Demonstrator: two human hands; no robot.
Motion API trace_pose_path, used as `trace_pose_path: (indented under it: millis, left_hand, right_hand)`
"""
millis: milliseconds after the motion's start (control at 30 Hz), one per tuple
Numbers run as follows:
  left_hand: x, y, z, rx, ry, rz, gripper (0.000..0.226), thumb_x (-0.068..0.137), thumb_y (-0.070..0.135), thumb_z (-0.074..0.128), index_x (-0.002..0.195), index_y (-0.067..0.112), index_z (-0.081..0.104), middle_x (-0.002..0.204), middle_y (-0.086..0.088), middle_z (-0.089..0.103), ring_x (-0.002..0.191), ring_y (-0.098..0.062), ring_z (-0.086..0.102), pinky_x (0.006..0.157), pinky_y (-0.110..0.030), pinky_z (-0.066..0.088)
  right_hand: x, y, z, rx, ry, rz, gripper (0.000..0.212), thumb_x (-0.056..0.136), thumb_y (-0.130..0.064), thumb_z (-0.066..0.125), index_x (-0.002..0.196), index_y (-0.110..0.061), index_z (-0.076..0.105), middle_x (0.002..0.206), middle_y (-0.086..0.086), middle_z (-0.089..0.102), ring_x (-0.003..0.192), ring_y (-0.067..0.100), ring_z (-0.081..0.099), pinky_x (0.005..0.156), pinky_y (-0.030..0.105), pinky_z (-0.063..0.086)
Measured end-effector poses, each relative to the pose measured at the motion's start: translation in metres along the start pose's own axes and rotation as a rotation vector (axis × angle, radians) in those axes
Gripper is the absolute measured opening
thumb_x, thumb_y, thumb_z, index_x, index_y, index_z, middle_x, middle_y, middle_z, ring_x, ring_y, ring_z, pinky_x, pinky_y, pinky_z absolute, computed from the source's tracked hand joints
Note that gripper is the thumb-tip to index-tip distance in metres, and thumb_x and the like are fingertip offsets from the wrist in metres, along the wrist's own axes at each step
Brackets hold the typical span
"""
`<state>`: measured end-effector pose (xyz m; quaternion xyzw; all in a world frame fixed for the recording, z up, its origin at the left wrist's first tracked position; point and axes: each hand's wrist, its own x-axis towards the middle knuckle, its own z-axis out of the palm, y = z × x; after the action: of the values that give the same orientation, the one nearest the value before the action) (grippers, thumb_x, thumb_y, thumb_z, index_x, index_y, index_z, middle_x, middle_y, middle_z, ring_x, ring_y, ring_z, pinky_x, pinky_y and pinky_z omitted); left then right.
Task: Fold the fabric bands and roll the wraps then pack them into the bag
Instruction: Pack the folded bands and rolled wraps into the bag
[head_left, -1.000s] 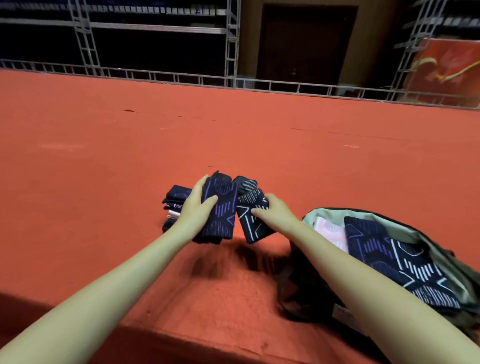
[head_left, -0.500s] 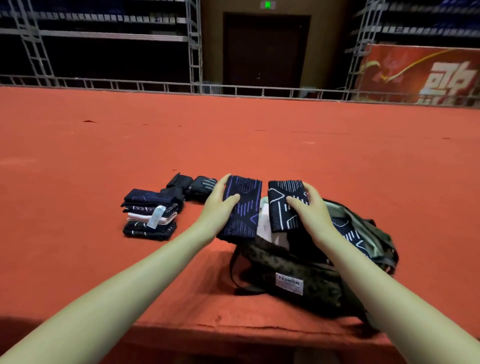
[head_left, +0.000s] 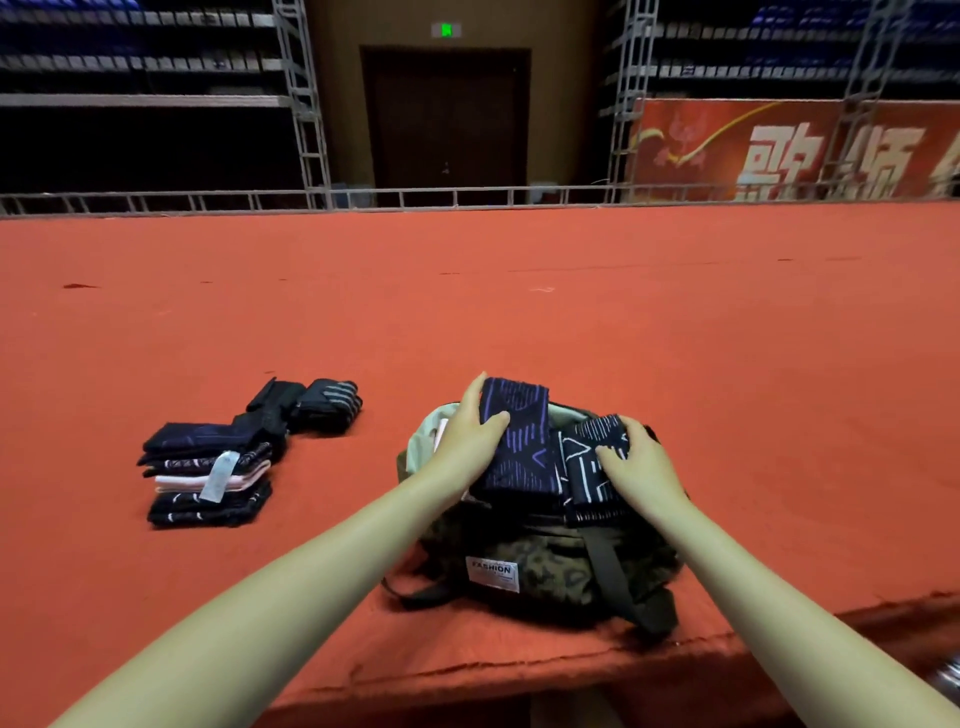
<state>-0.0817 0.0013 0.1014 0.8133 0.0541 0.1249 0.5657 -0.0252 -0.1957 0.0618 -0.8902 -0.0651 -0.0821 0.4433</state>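
Both hands have carried their folded bands from beside the stack over to the bag's open mouth. Left hand (head_left: 470, 441) grips the purple-patterned band (head_left: 517, 447), thumb on its face and fingers (head_left: 475, 397) curled round its 9 o'clock edge. Right hand (head_left: 641, 465) clamps the white-patterned band (head_left: 589, 467), fingers wrapped over its 3 o'clock side. Each band sits partly inside the camouflage bag (head_left: 550, 571), whose white patch (head_left: 492, 574) reads "FASHION". At 9 o'clock from the bag, the stack of folded bands (head_left: 205, 475) and rolled wraps (head_left: 324, 405) rest on the red worktop (head_left: 519, 312). A red banner (head_left: 810, 150) carries large white characters.
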Motion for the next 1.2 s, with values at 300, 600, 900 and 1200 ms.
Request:
trace_pose_path:
  millis: [300,600,900,1200]
  left_hand:
    - [0.018,0.004,0.020,-0.001,0.025,-0.068,0.063,0.096,0.015,0.045,0.150,0.023,0.014,0.134,-0.002,0.049,0.099,-0.011,0.052,0.084,-0.022,0.040]
    - [0.027,0.010,0.031,-0.055,0.010,-0.046,0.062,0.096,0.018,0.046,0.149,0.026,0.017,0.138,0.001,0.045,0.104,-0.011,0.053,0.087,-0.024,0.043]
    - [0.026,0.009,0.077,0.071,-0.029,0.095,0.053,0.094,0.016,0.047,0.143,0.028,0.029,0.140,-0.002,0.045,0.124,-0.017,0.045,0.102,-0.028,0.036]
    - [0.026,-0.008,0.091,0.648,-0.131,0.236,0.048,0.097,0.039,0.038,0.143,0.025,0.037,0.137,-0.013,0.034,0.131,-0.027,0.033,0.103,-0.035,0.032]
  right_hand:
    - [0.007,0.005,0.010,-0.200,0.015,-0.077,0.065,0.090,-0.023,0.058,0.146,-0.014,0.027,0.141,0.011,0.042,0.130,0.027,0.041,0.101,0.035,0.036]
    - [0.017,0.018,-0.022,-0.492,0.317,-0.236,0.049,0.083,-0.036,0.065,0.127,-0.018,0.055,0.108,0.006,0.053,0.107,0.028,0.049,0.075,0.039,0.045]
    - [0.038,0.024,-0.062,0.049,-0.099,-0.030,0.020,0.089,-0.026,0.062,0.082,-0.010,0.071,0.073,-0.001,0.064,0.068,0.012,0.053,0.060,0.025,0.038]
    - [0.048,0.005,-0.062,0.062,0.111,-0.056,0.024,0.090,-0.036,0.059,0.096,-0.021,0.076,0.099,-0.005,0.073,0.094,0.013,0.063,0.074,0.027,0.044]
